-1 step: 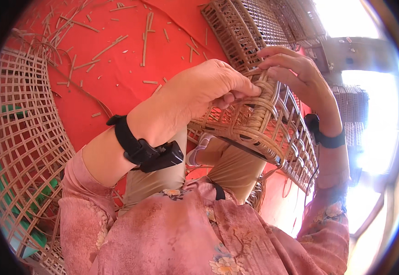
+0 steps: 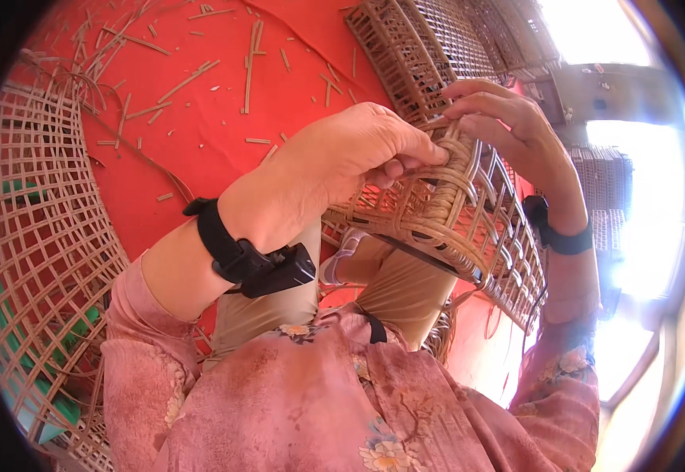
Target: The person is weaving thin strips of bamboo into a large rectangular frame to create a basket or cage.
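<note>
A brown wicker basket with open lattice sides and a thick wrapped edge rests tilted over my knees. My left hand grips that wrapped edge, its thumb pressed on top and its fingers curled beneath. At the far end of the same edge, my right hand holds on with bent fingers and thumb. The tips of its fingers touch the weave, and whether a loose strand is pinched there cannot be made out. Black bands circle both wrists.
Cut cane pieces lie scattered over the red floor covering. A large lattice basket with green things inside stands at the left. Stacked wicker baskets are beyond my hands, and more woven stacks stand at the right.
</note>
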Demonstrator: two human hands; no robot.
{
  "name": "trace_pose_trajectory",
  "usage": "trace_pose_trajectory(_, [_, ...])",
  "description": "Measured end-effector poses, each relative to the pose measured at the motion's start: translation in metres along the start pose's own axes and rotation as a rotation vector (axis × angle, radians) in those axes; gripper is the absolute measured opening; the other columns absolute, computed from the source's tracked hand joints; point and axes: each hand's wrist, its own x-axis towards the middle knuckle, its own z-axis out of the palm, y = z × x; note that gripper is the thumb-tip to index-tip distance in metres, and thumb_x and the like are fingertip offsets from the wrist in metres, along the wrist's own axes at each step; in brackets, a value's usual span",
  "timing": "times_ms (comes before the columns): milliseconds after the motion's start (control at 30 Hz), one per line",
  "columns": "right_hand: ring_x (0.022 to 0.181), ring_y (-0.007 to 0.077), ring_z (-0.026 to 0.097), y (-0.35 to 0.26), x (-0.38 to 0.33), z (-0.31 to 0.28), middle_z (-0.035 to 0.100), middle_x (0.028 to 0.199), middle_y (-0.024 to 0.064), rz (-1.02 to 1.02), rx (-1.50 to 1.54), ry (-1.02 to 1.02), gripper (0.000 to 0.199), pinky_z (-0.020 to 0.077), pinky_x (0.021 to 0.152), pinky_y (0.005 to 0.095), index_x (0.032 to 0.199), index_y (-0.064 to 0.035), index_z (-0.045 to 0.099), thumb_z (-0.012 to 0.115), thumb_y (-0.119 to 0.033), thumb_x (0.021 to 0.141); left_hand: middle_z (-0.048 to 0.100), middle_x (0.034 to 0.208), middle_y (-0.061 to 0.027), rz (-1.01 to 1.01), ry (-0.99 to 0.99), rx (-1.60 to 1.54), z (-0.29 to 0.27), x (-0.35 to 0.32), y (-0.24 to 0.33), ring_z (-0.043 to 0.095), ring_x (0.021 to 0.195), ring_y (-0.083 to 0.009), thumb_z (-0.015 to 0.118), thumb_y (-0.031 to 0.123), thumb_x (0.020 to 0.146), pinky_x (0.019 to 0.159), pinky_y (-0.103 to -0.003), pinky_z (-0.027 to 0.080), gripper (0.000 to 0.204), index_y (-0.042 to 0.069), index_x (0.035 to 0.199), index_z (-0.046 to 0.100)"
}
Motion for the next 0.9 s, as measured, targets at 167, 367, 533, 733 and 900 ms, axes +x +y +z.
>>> trace_pose_trajectory(167, [0.096,0.0249,0.065,0.003,0.0,0.0,0.063,0.116,0.0137,-0.011,0.031,-0.014,0.029,0.0508,0.084,0.0347,0.102,0.0015,0.067,0.056,-0.025,0.094,0.054,0.064,0.0052,-0.014,0.035,-0.101,0.007,-0.006,0.005,0.045,0.057,-0.0041,0.072,0.015,0.082,0.054,-0.02,0.036,0.013,0.007,0.073,0.068])
trace_pose_trajectory(367, [0.098,0.0241,0.064,0.005,0.001,0.003,0.063,0.116,0.0134,-0.114,0.005,0.038,0.024,0.0506,0.085,0.0347,0.103,0.0009,0.066,0.057,-0.019,0.093,0.052,0.065,0.0059,-0.006,-0.008,-0.087,0.003,-0.005,0.004,0.044,0.057,-0.0042,0.067,0.016,0.085,0.055,-0.02,0.037,0.015,0.007,0.073,0.064])
trace_pose_trajectory(533, [0.1,0.0205,0.063,-0.013,0.004,0.007,0.064,0.113,0.012,-0.125,0.132,0.057,0.026,0.0506,0.086,0.0331,0.112,-0.0004,0.063,0.058,-0.01,0.089,0.052,0.064,0.006,0.12,-0.007,-0.005,-0.009,-0.019,-0.029,0.044,0.057,-0.0043,0.066,0.016,0.083,0.054,-0.019,0.033,0.013,0.006,0.076,0.064])
trace_pose_trajectory(733, [0.098,0.0214,0.065,-0.015,-0.007,0.008,0.067,0.107,0.0105,-0.02,0.145,0.019,0.034,0.0513,0.087,0.0341,0.123,-0.0034,0.057,0.053,-0.005,0.089,0.051,0.063,0.0051,-0.048,-0.026,-0.084,0.007,-0.063,-0.019,0.045,0.058,-0.0047,0.064,0.015,0.082,0.055,-0.02,0.033,0.012,0.005,0.075,0.063])
trace_pose_trajectory(900, [0.096,0.0239,0.066,-0.022,-0.01,0.01,0.067,0.103,0.0129,-0.036,0.2,0.028,0.036,0.0513,0.087,0.0352,0.125,-0.0029,0.055,0.053,-0.005,0.089,0.051,0.065,0.007,-0.013,-0.085,-0.21,0.007,-0.068,-0.037,0.041,0.058,-0.0028,0.066,0.012,0.083,0.055,-0.019,0.032,0.006,0.006,0.08,0.065])
